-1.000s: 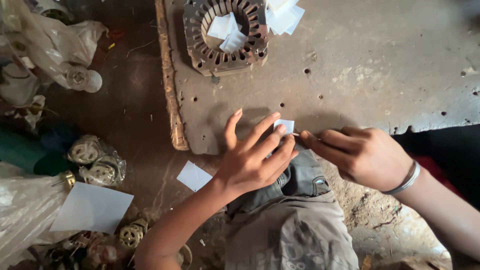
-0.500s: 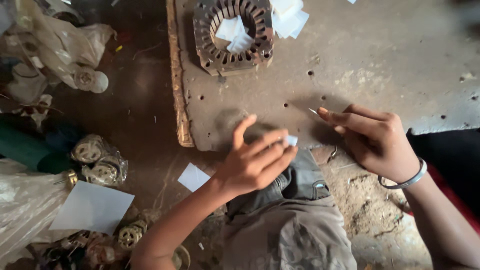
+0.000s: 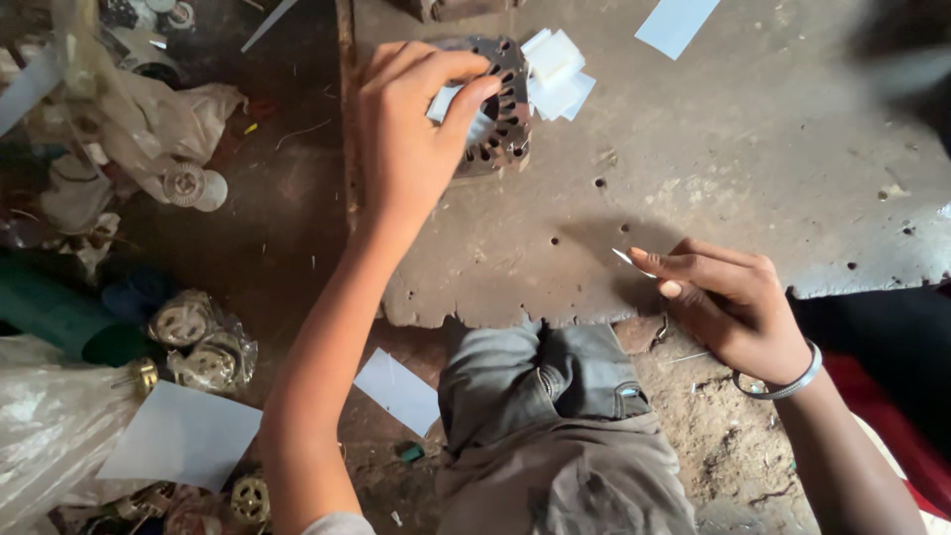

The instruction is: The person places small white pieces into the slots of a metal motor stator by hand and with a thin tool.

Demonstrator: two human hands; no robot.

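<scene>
- My left hand [image 3: 411, 129] pinches a small white paper slip [image 3: 443, 102] over the slotted metal stator ring [image 3: 500, 109] near the worktop's [image 3: 713, 168] far edge.
- My right hand [image 3: 733, 302], near the front edge, holds a thin sliver [image 3: 624, 259] between narrowed fingertips.

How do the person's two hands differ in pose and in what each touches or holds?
The left hand reaches far up the board, pinching a white paper piece at the slotted metal ring; the right hand stays near the board's edge, holding a thin sliver. Only the right wrist wears a bangle. Both pinch with their fingertips.
</scene>
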